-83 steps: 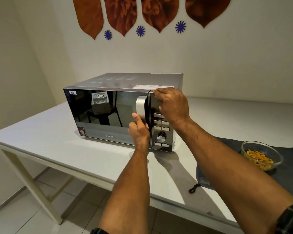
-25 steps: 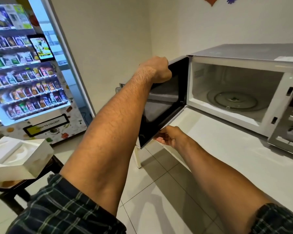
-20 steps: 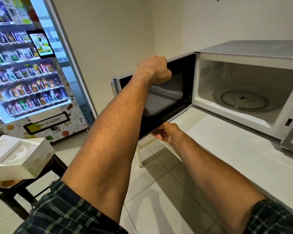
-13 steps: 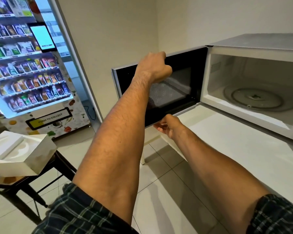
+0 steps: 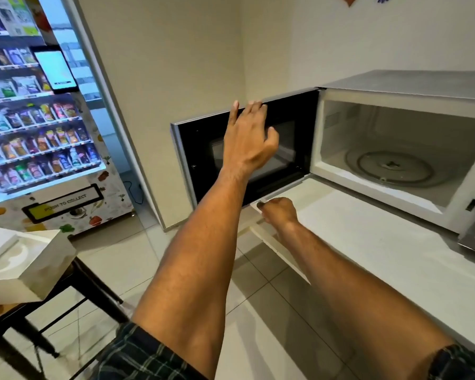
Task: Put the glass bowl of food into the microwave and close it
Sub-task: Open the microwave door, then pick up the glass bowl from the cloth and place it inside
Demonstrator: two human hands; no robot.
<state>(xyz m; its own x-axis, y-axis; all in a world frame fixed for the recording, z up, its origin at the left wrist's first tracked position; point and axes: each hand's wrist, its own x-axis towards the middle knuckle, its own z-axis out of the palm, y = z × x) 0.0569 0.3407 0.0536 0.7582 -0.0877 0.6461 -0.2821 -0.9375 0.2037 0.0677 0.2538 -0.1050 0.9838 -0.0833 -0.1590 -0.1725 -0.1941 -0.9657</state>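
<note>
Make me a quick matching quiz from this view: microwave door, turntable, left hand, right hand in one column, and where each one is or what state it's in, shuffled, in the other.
Things:
1. microwave door
2. turntable
3. left hand
4. right hand

Places or states:
A. bare, nothing on it, inside the cavity
B. fingers spread, in front of the door's top edge
C. swung wide open to the left
D. curled at the door's bottom edge

Pairs: 1-C, 2-A, 3-B, 4-D

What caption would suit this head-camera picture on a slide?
Microwave door swung wide, left hand open at its top edge, right hand at its bottom edge, turntable bare.
</note>
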